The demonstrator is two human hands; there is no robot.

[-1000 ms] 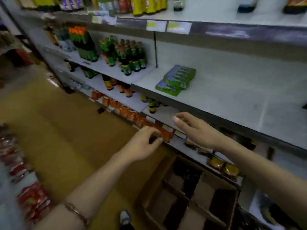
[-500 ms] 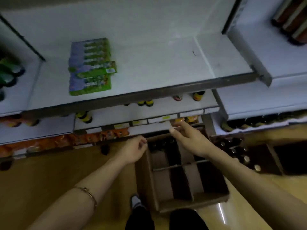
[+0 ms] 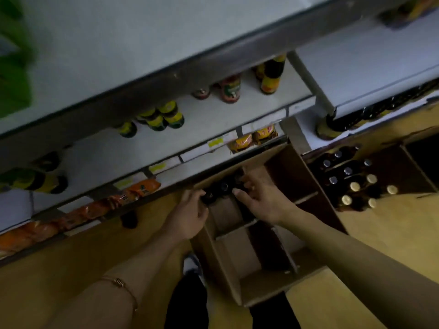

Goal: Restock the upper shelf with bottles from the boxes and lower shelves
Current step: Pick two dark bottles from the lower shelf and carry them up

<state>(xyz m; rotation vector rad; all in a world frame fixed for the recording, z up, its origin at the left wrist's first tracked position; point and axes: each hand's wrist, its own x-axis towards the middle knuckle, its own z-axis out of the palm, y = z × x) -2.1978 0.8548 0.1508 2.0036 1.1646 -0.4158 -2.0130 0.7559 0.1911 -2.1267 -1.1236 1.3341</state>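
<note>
A cardboard box (image 3: 259,293) with dividers stands open on the floor below me. Dark bottles (image 3: 223,186) with black caps fill its far row. My left hand (image 3: 190,214) curls round the leftmost dark bottle (image 3: 207,198) at its neck. My right hand (image 3: 261,198) reaches into the same row, fingers bent over the bottle tops; whether it grips one is unclear. The wide white upper shelf (image 3: 142,43) is mostly bare.
A second box (image 3: 408,162) at right holds dark bottles with pale caps (image 3: 355,186). Sauce bottles (image 3: 171,115) stand on the lower shelf, orange packets (image 3: 140,189) along the lowest shelf edge. Green packs (image 3: 11,67) lie at the upper shelf's left. My feet stand by the box.
The view has tilted down toward the box. Both hands dropped from the shelf edge into the box's far row, and the left hand closed round a bottle neck.
</note>
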